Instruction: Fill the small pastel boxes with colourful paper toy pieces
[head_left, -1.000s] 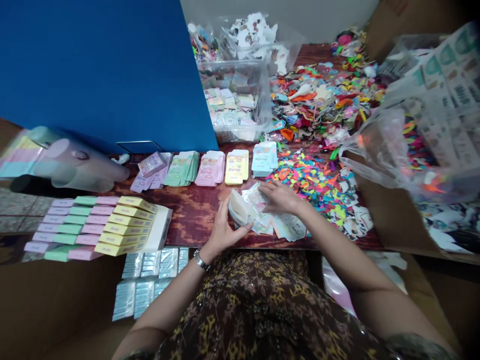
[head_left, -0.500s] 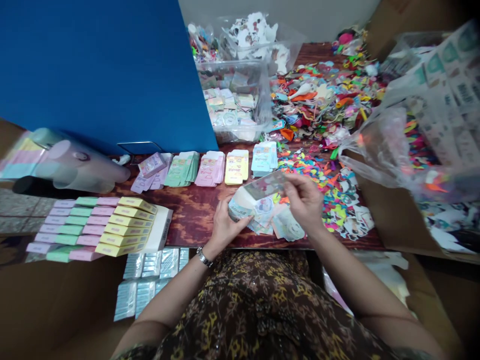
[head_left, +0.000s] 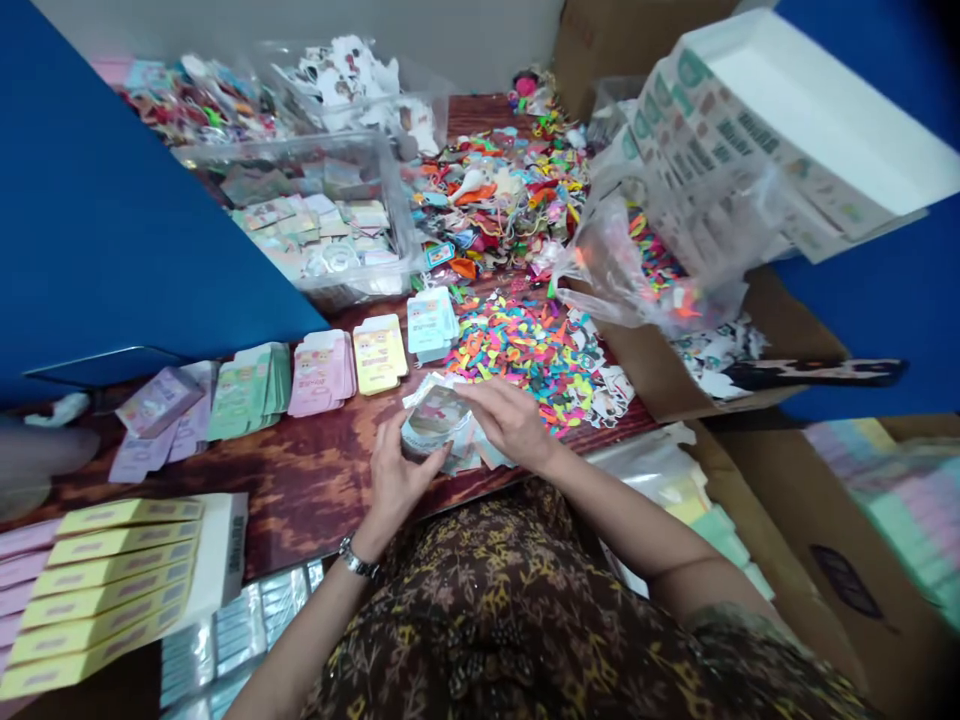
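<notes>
My left hand [head_left: 397, 468] is wrapped round a small light-blue paper box [head_left: 421, 437], its open mouth tilted up. A thin see-through packet [head_left: 442, 408] with a printed pattern is partly inside the mouth. My right hand [head_left: 516, 424] has its fingertips at the packet's edge, on the box's right side; its thumb is partly hidden. Under and beside my hands lie several printed packets [head_left: 486, 452]. Just behind the box stand stacks of flat light-blue cartons [head_left: 433, 325] and yellow cartons [head_left: 379, 355].
Farther left are pink [head_left: 321, 373], green [head_left: 250, 390] and purple cartons [head_left: 157, 402]. Filled yellow boxes [head_left: 112, 560] stand in a tray. Loose colourful balloons [head_left: 517, 345] lie right of the box. Behind are a clear bin [head_left: 401, 225] and small toys [head_left: 502, 200]; an open cardboard box [head_left: 637, 375] is on the right.
The view has swung to the right. My right hand has brought the see-through packet down into the mouth of the light-blue box, which my left hand still holds.
</notes>
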